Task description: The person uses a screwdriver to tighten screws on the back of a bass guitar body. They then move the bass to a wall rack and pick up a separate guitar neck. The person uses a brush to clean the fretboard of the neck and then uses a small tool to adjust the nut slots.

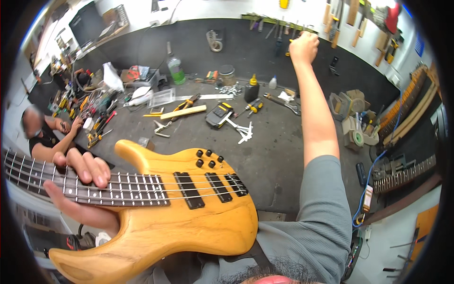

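Note:
A natural-wood electric bass guitar (165, 227) with black pickups and several black knobs lies across my lap and chest, its neck running to the left. My left hand (85, 168) is closed around that neck, fingers on the strings and thumb along the lower edge. Stretched far forward, my right hand (305, 47) has its fingers curled in at the green wall rack (272, 20) of hanging screwdrivers and slim tools. A bit of yellow shows beside those fingers; what they grip is mostly hidden.
The dark workbench (274, 175) carries a black-and-yellow tape measure (219, 115), pliers (191, 102), a wooden strip (183, 111), a wrench (283, 103) and a green-liquid bottle (175, 68). Another person (45, 135) works at the left. A blue cable (378, 158) hangs at right.

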Demonstrator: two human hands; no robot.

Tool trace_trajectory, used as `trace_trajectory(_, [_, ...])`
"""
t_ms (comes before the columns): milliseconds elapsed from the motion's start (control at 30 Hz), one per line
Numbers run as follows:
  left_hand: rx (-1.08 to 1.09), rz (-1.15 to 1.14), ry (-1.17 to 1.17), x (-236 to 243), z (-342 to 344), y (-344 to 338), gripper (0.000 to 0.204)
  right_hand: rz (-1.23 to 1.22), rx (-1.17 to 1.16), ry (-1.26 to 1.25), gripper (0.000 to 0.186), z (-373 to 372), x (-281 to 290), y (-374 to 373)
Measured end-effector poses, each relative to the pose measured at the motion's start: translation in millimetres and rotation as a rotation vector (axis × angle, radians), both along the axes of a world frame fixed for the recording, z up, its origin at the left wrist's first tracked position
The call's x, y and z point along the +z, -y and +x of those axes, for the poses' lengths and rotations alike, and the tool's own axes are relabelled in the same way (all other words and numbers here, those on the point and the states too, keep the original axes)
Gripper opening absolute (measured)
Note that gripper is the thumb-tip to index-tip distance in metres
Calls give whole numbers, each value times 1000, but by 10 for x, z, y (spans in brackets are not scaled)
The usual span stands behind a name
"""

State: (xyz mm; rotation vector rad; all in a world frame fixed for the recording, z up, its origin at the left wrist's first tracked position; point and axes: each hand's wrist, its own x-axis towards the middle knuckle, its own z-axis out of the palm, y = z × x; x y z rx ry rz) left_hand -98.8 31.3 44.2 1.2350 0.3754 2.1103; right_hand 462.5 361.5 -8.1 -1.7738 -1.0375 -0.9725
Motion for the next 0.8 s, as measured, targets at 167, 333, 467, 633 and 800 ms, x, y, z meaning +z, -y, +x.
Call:
trace_trajectory(167, [-256, 28, 176, 6, -25, 29, 56, -221, 28, -177, 37, -330, -258, -53])
trace_trajectory(333, [-273, -91, 77, 36, 131, -156, 27, -397, -30, -232, 50, 526, -264, -288])
trace_trajectory(467, [-392, -182, 160, 189, 400, -312, 48, -474, -38, -291, 55, 621, -205, -437])
trace_trajectory(633, [-142, -2, -251, 413, 548, -339, 84, -726, 190, -406, 68, -190, -133, 366])
trace_trajectory(800, [-192, 33, -353, 578, 746, -295, 79, -649, 592, -477, 69, -641, 143, 1440])
